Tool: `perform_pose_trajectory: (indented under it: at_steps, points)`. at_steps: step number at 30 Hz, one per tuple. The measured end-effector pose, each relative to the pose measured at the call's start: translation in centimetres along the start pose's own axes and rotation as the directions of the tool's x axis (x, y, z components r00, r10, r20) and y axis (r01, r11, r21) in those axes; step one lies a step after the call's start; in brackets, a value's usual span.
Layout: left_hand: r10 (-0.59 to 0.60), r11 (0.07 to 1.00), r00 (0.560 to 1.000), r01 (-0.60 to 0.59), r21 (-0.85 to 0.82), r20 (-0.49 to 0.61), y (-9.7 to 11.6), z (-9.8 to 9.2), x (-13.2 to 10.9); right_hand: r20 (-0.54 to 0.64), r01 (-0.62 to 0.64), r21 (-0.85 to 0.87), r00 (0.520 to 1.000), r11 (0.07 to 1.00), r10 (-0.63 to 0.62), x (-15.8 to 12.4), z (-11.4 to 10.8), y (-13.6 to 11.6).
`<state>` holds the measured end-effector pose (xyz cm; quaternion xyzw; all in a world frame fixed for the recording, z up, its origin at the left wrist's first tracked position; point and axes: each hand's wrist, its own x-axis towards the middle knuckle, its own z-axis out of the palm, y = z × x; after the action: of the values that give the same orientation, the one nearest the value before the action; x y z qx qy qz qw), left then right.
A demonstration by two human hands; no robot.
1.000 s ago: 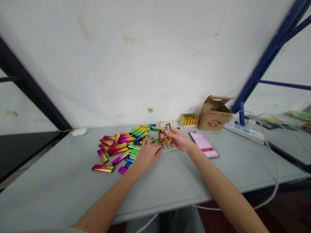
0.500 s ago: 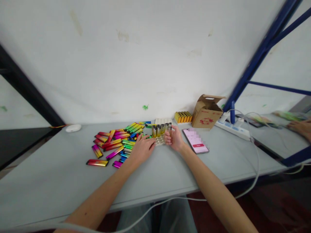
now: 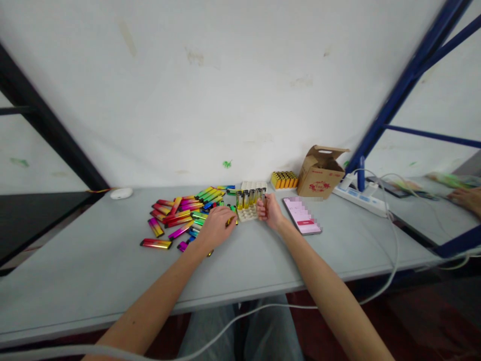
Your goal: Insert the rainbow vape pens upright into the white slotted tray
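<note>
A heap of shiny rainbow-coloured lighters [image 3: 180, 215] lies on the grey table [image 3: 93, 271]. My left hand [image 3: 215, 226] rests at the heap's right edge, its fingers closed round a yellow lighter [image 3: 230, 220]. Right beside it stands a small white tray [image 3: 248, 214] with a row of lighters [image 3: 250, 198] upright in its slots. My right hand [image 3: 270, 213] sits at the tray's right side, fingers curled round the end lighter of that row.
A phone [image 3: 302, 215] with a lit pink screen lies right of my right hand. Behind it are a brown carton [image 3: 320, 173], a block of orange lighters [image 3: 284, 179] and a power strip [image 3: 363, 199]. A white mouse-like object [image 3: 121, 193] sits far left. Another person's hand [image 3: 468, 198] shows at the right edge.
My right hand lowered the lighter it held up into the tray's row. My left hand closed on a yellow lighter from the heap. The camera shifted a little.
</note>
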<state>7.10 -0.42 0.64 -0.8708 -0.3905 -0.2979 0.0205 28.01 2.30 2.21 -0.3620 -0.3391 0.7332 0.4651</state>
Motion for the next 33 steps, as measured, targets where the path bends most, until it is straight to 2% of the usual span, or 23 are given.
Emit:
perform_pose_trajectory:
  at_steps: [14, 26, 29, 33]
  points:
    - [0.009, 1.0, 1.0, -0.009, 0.007, 0.002, -0.3, 0.5, -0.2, -0.015, -0.005, -0.026, 1.0, 1.0, 0.004, -0.7, 1.1, -0.3]
    - [-0.017, 1.0, 1.0, 0.017, 0.007, 0.021, 0.0, 0.3, -0.1, 0.036, -0.056, -0.044, 0.998, 0.997, 0.058, -0.4, 1.3, 0.2]
    - [-0.003, 1.0, 1.0, 0.003, 0.011, 0.026, 0.0, 0.3, -0.2, 0.101, -0.017, -0.042, 0.995, 0.999, 0.021, -0.6, 1.0, 0.0]
    - [0.025, 0.998, 0.998, -0.028, 0.051, 0.059, 0.5, 0.2, -0.5, 0.157, 0.116, 0.007, 0.981, 0.993, -0.115, -1.2, 0.5, -0.6]
